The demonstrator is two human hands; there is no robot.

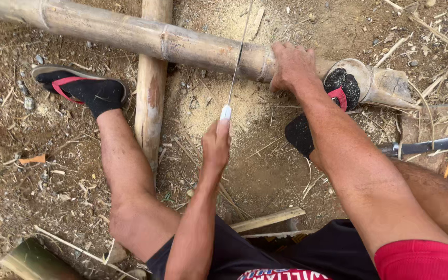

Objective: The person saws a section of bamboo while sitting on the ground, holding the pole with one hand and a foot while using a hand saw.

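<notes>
Sawing is in hand: the saw [236,72] is held by its white handle in the left hand [217,141], fingers wrapped tight, index laid along the top. The thin blade runs up and away and is set across the bamboo pole [146,39], just left of a node. The right hand [291,66] is clamped over the pole beside the cut, fingers curled over the far side. The right foot [317,111] is pressed against the butt end; the pole is propped on a cross log [150,98].

Judgement: strokes are best kept long, light and square to the pole; knuckles sit near the blade, so margin is thin there. Stroke room is open toward the body, between the knees. A machete [431,145] lies on the ground to the right, well apart. Sawdust [219,106] is heaped under the cut.
</notes>
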